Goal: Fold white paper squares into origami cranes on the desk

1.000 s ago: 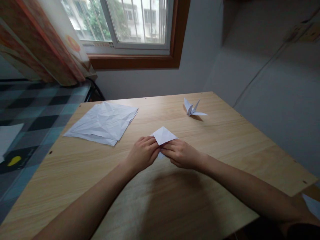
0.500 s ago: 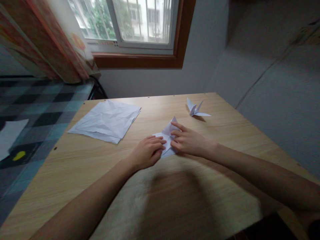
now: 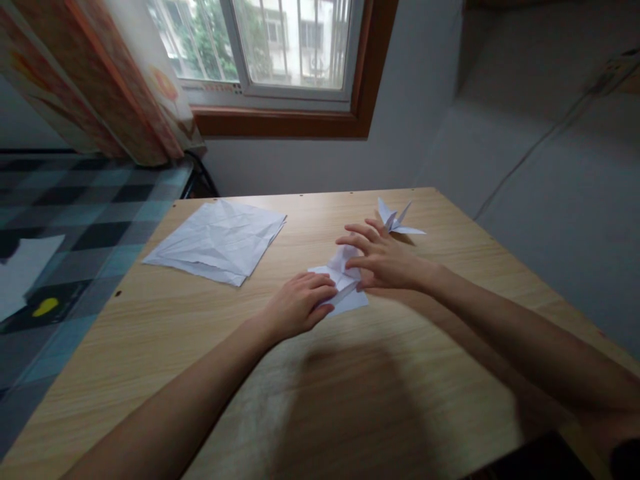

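A small sheet of white origami paper (image 3: pixel 350 303), partly folded, lies on the table between my hands. Over its left part, my left hand (image 3: pixel 303 300) holds it down, fingers closed together on top and thumb at the near edge. My right hand (image 3: pixel 387 260) is at the paper's right side with its fingers spread. The far flap of the paper stands raised, touching or very near those fingers; the exact contact cannot be made out. Just beyond my right hand sits a finished white paper crane (image 3: pixel 394 219), its wings up.
Several creased white sheets (image 3: pixel 220 243) are stacked at the table's far left. The wooden table (image 3: pixel 240 400) ends at the back below a window (image 3: pixel 295 47). To the left is a checked cloth surface (image 3: pixel 105 233) with a paper sheet (image 3: pixel 30 267) on it.
My right hand has lifted and spread its fingers, shifting slightly away and to the right. The paper's far flap has bent up, and more of its near edge shows. My left hand stays on it.
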{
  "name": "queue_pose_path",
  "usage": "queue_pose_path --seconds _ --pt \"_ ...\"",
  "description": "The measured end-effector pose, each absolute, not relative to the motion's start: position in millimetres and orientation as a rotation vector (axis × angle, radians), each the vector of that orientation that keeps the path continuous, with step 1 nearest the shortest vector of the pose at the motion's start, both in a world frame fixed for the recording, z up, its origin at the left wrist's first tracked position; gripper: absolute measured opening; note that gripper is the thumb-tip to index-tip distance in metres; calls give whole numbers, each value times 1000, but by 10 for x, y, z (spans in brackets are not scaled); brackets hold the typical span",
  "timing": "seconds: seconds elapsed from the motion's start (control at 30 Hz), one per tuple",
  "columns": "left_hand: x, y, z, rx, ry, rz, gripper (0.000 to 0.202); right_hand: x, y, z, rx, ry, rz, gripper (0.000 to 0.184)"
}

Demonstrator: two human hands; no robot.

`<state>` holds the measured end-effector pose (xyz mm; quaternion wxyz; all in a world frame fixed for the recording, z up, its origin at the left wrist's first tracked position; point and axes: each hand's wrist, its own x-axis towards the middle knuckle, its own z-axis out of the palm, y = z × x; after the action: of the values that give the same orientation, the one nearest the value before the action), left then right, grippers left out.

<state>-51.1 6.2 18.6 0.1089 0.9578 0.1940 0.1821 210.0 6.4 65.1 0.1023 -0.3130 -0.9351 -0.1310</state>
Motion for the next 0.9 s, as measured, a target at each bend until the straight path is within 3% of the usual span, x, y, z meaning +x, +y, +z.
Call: queue_pose_path --seconds 0.2,0.4,0.53,0.7,0.9 --pt "-517 83 175 2770 545 546 21 2159 312 1049 -971 -2960 -76 33" --pt "-543 115 132 2749 530 487 23 2086 582 1152 -997 -3119 126 30" --pt "-543 123 113 2749 520 496 24 2074 596 1124 -993 -3187 167 33" --pt "-539 119 130 2735 495 488 23 2113 578 1099 -1014 -3232 195 17" --pt "-558 121 120 2713 532 459 31 2109 579 1099 -1051 -3218 203 14"
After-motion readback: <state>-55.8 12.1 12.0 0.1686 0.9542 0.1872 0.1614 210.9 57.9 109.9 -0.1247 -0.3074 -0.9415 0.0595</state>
